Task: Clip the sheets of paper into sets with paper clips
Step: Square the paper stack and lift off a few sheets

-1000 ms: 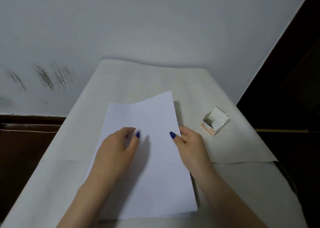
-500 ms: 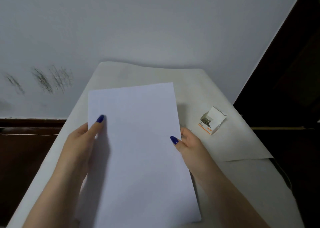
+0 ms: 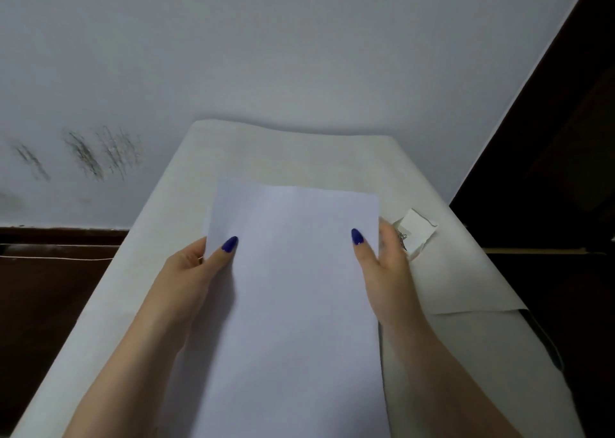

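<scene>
Both hands have shifted since half a second ago: the left hand (image 3: 189, 271) has come in from the far left edge of the paper to grip nearer its top left corner, and the sheets now sit squarer and lower in view, hiding more of the small box at the right.

Seen from a head camera looking down, a person holds a set of white paper sheets (image 3: 293, 291) upright between both hands, above a table covered in pale paper (image 3: 299, 151). How many sheets are in the set cannot be told. The left hand pinches the left edge at about 9 o'clock, thumb with a dark blue nail pressed on the front and fingers hidden behind. The right hand (image 3: 386, 271) pinches the right edge at about 3 o'clock in the same way. Just past the right hand, at 2 o'clock, lies an open white paper clip box (image 3: 420, 229), with a few loose metal paper clips (image 3: 402, 238) beside it, partly blurred.

No clip is on the sheets yet. The likely risk is that the edges are not squared before clipping, so the set would be fastened askew. To fetch a clip the right hand must let go, leaving a one-sided hold; the sheets could then fan, sag or slide apart. The right hand is also very close to the light box and could knock it, scattering clips over the table.
</scene>
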Demonstrator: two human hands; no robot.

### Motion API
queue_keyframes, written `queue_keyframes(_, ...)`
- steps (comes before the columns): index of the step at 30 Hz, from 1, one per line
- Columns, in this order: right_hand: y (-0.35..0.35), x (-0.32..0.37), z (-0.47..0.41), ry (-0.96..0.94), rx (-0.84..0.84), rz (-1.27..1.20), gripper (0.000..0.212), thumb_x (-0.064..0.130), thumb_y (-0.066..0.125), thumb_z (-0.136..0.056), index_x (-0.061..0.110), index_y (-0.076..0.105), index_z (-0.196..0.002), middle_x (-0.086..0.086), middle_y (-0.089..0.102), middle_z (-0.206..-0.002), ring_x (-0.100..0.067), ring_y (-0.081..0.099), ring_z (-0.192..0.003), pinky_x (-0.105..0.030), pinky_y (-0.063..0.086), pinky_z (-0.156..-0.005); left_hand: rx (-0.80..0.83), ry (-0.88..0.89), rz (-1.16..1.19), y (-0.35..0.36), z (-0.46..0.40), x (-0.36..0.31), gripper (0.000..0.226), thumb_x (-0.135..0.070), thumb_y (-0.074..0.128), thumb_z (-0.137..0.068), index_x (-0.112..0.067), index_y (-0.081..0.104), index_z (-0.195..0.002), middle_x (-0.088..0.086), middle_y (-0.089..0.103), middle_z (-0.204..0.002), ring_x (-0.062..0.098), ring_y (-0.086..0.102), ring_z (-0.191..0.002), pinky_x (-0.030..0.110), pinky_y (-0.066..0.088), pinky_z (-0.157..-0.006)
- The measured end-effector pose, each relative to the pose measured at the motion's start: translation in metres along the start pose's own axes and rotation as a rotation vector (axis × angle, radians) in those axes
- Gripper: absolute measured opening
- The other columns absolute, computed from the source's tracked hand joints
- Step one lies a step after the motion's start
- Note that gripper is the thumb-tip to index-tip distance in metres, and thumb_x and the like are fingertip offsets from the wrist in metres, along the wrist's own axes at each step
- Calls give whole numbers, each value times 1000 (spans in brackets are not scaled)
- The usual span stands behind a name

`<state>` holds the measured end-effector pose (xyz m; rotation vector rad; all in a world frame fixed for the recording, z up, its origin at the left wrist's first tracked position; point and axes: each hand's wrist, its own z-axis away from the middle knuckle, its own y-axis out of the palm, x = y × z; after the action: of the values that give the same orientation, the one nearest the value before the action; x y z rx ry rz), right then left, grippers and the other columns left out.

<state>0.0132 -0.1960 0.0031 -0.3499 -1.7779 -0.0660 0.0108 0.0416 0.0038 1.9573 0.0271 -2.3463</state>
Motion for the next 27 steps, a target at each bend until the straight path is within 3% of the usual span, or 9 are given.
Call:
queue_keyframes(2,-8,2,-9,-37,-35,-65,28,29,53,-96,38,52,-122,24,62,-100,8,57,-91,-14,41,-88,46,0,-24,6,3,-2,28,-47,66,-83,-24,77,-95,10,79,-89,29,70,-75,39,50,-73)
queue_keyframes(4,-14,5,-13,-85,-57,-73,31,30,52,-96,40,49,-126,26,47,-78,7,41,-66,-6,38,-74,58,5,-24,9,4,-3,29,-47,66,-83,-23,77,-94,11,79,-89,28,69,-73,38,48,-72)
queue_keyframes(6,-17,7,-14,-102,-72,-68,24,27,50,-97,39,53,-117,23,44,-68,-8,36,-59,-14,38,-58,62,0,-34,10,5,-3,31,-47,67,-82,-21,77,-94,13,78,-88,25,67,-69,36,47,-68)
queue_keyframes(9,-15,6,-13,-139,-105,-93,17,21,49,-98,33,52,-111,17,59,-98,-21,38,-66,-29,39,-62,77,-8,-54,10,5,-2,33,-49,67,-81,-19,76,-94,17,77,-90,26,64,-69,37,46,-69)
queue_keyframes(12,-12,6,-13,-199,-99,-81,24,18,46,-99,32,50,-119,31,56,-118,-3,51,-75,-9,43,-79,89,-6,-38,9,5,-2,33,-48,67,-81,-19,76,-94,12,78,-89,25,66,-69,34,47,-67)
queue_keyframes(15,-12,4,-14,-155,-99,-95,20,21,46,-99,33,58,-109,21,61,-114,-1,57,-93,-7,42,-80,91,-8,-29,8,6,-1,42,-52,69,-76,-15,75,-93,11,76,-79,20,63,-62,28,46,-60)
queue_keyframes(19,-10,4,-14,-123,-105,-120,18,19,47,-99,29,60,-104,10,63,-112,-14,57,-111,-27,45,-94,41,-55,-22,3,3,-4,78,-70,71,-64,4,59,-88,16,53,-77,23,44,-74,37,27,-73)
queue_keyframes(23,-5,6,-10,-95,-5,-105,16,18,46,-99,26,58,-106,2,65,-116,-30,59,-109,-54,44,-100,14,-36,28,-1,3,-9,67,-72,74,-58,-11,64,-84,8,59,-86,22,50,-79,37,32,-75)
queue_keyframes(27,1,7,-6,-115,66,-45,14,19,47,-99,27,57,-105,-14,66,-103,-30,62,-87,-42,48,-80,-107,17,0,0,4,-6,35,-55,74,-71,-20,77,-74,-3,74,-63,11,64,-47,20,48,-46)
